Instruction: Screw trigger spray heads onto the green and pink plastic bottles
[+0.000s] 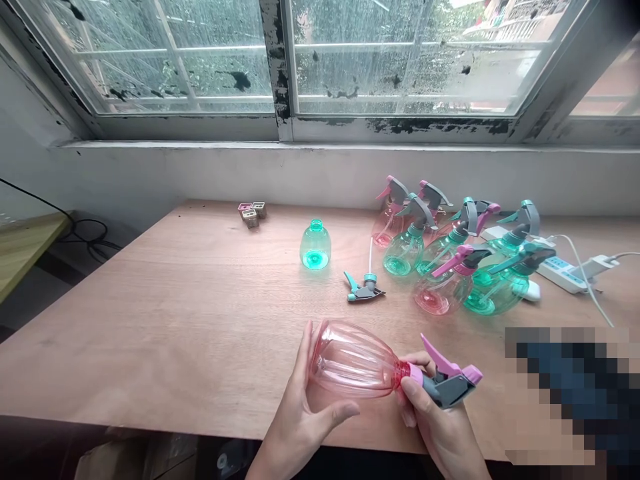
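Note:
A clear pink spray bottle [353, 360] lies tilted on its side in the air over the table's front edge, its base to the left. My right hand [435, 407] pinches the pink collar at its neck between thumb and fingers. The grey and pink trigger head [450, 383] points right. At the base, my left hand [310, 400] is spread, fingers stretched along the bottom and thumb held off the bottle. Farther back stands an uncapped green bottle [315, 247]. A loose teal and grey spray head [367, 288] with its tube lies right of it.
Several pink and green spray bottles [435, 293] with heads fitted crowd the right back of the wooden table [175, 320]. Behind them are a white power strip [563, 273] and cables. Small block-like items [250, 213] sit at the back left. A pixelated patch [575, 393] covers the right front.

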`<control>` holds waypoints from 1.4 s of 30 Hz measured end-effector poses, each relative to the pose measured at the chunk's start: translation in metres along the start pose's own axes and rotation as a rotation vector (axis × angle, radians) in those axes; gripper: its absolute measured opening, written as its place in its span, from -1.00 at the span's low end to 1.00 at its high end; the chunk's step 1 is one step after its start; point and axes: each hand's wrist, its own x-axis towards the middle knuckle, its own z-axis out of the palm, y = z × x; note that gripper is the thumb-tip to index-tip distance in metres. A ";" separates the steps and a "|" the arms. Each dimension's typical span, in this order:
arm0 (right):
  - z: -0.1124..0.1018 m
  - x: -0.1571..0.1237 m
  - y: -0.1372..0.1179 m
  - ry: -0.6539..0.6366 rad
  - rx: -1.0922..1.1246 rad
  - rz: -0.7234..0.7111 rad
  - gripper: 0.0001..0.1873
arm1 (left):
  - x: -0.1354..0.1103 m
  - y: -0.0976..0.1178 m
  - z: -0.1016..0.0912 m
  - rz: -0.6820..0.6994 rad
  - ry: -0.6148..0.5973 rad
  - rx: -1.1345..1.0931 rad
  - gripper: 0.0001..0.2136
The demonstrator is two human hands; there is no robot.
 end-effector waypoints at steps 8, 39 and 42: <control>-0.009 0.006 0.006 -0.065 -0.042 -0.012 -0.71 | 0.005 0.002 -0.001 0.031 0.018 0.120 -0.13; 0.000 0.002 -0.003 0.062 0.049 0.020 -0.65 | 0.004 0.003 0.002 -0.002 0.021 0.049 -0.05; 0.001 0.001 -0.005 0.069 0.087 0.046 -0.66 | 0.005 0.004 0.001 0.003 -0.001 0.109 -0.09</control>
